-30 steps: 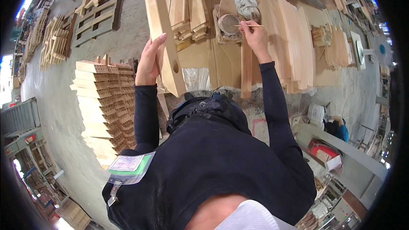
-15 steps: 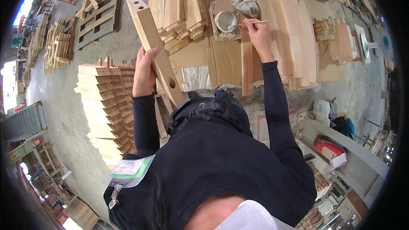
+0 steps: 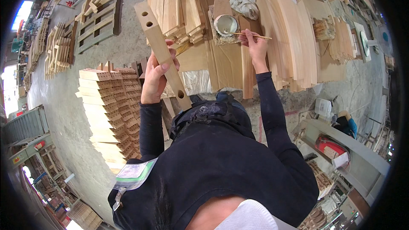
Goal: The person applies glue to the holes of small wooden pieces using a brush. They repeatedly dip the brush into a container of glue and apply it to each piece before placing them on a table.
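My left hand [image 3: 158, 73] is closed around a long square wooden bar [image 3: 158, 44] with round holes near both ends, tilted with its far end to the left. Between the fingers of my right hand [image 3: 255, 47] is a thin wooden stick [image 3: 263, 37]. Its tip reaches the rim of a round tub [image 3: 226, 24] of whitish paste. The tub rests on a rough wooden piece beside a crumpled white cloth [image 3: 244, 4]. Just below my right hand, a narrow wooden strip [image 3: 247, 74] lies on the cardboard.
Wooden boards are stacked on the cardboard [image 3: 196, 61], in a left pile [image 3: 170, 10] and a right pile [image 3: 294, 38]. A tall stack of drilled wooden pieces [image 3: 104, 110] stands to my left. Farther off lies a pallet [image 3: 102, 21]. A grey metal frame [image 3: 345, 145] is at my right.
The bar has turned in my left hand, showing its holed face, and moved slightly right. My right hand has drawn the stick a little nearer to me, toward the tub's edge.
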`<state>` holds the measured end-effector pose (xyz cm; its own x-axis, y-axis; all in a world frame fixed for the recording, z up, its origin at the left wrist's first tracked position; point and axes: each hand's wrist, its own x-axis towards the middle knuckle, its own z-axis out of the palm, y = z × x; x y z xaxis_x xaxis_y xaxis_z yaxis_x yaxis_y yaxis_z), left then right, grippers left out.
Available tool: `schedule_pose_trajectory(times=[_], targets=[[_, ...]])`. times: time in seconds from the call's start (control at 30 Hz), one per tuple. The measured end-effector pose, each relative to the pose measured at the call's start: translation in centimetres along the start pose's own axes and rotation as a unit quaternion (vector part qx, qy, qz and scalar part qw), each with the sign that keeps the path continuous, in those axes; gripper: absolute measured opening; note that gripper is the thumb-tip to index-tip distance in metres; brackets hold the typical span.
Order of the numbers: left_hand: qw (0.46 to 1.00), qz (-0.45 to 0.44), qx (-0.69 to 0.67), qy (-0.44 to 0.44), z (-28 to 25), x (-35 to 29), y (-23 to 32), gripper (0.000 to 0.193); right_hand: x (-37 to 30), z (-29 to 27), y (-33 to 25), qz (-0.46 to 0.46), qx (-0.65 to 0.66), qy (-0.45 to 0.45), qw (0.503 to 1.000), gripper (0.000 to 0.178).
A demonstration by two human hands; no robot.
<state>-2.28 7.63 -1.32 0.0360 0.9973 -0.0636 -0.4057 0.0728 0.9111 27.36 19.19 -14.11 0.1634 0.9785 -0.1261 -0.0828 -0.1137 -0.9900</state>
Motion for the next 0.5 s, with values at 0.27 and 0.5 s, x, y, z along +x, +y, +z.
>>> schedule_pose_trajectory(times=[0.27, 0.5], targets=[[1.000, -0.014, 0.002, 0.019, 1.1, 0.1, -0.5, 0.078, -1.1, -0.2, 0.4, 0.028, 0.062, -0.004, 0.998, 0.028], [1.000, 0.007, -0.008, 0.021, 0.6, 0.5, -1.4, 0.055, -1.3, -0.4, 1.0, 0.067, 0.247, 0.004, 0.967, 0.022]])
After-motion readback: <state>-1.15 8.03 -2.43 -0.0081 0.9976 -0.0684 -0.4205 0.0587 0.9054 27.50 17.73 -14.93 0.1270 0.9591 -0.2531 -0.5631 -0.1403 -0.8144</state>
